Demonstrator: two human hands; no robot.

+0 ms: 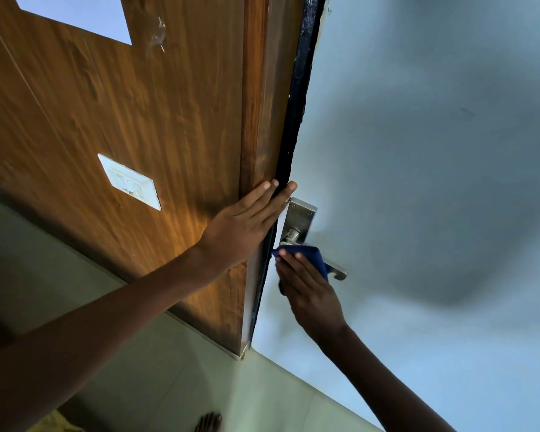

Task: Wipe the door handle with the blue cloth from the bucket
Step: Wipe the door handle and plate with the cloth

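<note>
A steel lever door handle (337, 271) on a metal backplate (300, 216) is fixed to the pale blue door (418, 182). My right hand (309, 291) presses the dark blue cloth (306, 255) around the lever near its pivot; only the lever's far tip shows past the cloth. My left hand (250, 219) lies flat, fingers together, across the brown wooden frame (256, 120) and the black door edge (290, 145), just above the backplate. No bucket is in view.
A white switch plate (130, 182) is mounted on the wood panel to the left. Pale floor tiles (262, 394) lie below, and a bare foot (209, 422) shows at the bottom edge. A light opening (75, 10) sits top left.
</note>
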